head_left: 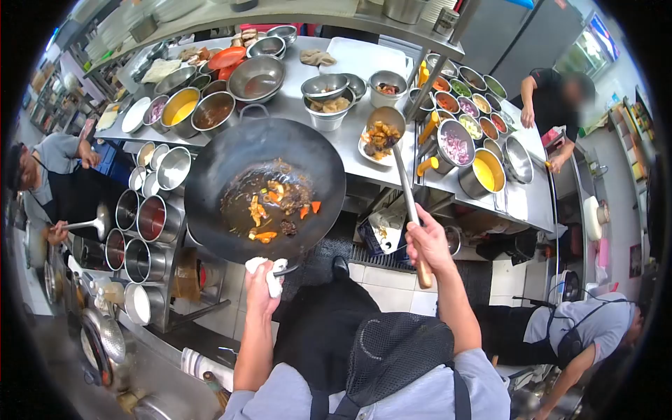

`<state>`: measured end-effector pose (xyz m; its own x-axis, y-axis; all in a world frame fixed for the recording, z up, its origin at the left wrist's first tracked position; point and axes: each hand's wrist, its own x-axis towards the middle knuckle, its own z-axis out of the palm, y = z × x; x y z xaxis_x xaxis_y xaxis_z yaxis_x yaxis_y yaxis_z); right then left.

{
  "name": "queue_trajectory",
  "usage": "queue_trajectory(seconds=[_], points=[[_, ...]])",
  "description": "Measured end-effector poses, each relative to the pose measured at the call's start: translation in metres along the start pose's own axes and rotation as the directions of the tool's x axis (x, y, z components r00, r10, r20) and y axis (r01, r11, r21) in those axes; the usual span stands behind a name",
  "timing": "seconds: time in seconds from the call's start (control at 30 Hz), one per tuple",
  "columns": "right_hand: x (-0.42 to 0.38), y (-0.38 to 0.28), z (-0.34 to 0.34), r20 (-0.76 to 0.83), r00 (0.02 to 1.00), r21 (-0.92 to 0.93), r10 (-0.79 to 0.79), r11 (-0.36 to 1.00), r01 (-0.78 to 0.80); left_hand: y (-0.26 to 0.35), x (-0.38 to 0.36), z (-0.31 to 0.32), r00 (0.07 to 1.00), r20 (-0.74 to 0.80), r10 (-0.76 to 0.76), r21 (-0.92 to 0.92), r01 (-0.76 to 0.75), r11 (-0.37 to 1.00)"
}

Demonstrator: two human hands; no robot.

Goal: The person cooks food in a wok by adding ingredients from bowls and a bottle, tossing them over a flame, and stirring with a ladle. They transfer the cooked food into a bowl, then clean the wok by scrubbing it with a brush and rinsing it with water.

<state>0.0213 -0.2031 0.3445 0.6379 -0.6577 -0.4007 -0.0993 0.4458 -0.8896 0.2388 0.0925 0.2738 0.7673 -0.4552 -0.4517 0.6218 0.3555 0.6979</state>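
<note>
two hands closed, left hand (263,283) on cloth-wrapped wok (210,182) handle, right hand (428,245) round ladle (404,189) (wooden grip)

No text, label or number is readable here.

Steel counter (388,171) ahead, shelf (280,21) above it. Pale floor tiles (392,278), dark mat (323,246) between. Grey fridge doors (521,35) back right, lit screen (603,36) beyond.
</note>
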Motion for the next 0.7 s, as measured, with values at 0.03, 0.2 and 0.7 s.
queue_trajectory(seconds=[0.03,0.2,0.7], points=[[0.009,0.007,-0.003,-0.022,1.0,-0.096,-0.014,0.995,0.012,0.0,-0.002,-0.001,1.0,0.001,-0.001,-0.004,0.001,1.0],[0.017,0.018,-0.011,-0.09,0.989,-0.368,-0.118,0.927,0.077,0.001,-0.007,-0.012,0.998,-0.065,0.001,0.035,0.002,0.999],[0.009,0.008,-0.017,-0.163,0.962,-0.497,-0.22,0.86,0.112,0.004,-0.008,-0.022,0.999,-0.054,0.002,0.041,0.0,0.999]])
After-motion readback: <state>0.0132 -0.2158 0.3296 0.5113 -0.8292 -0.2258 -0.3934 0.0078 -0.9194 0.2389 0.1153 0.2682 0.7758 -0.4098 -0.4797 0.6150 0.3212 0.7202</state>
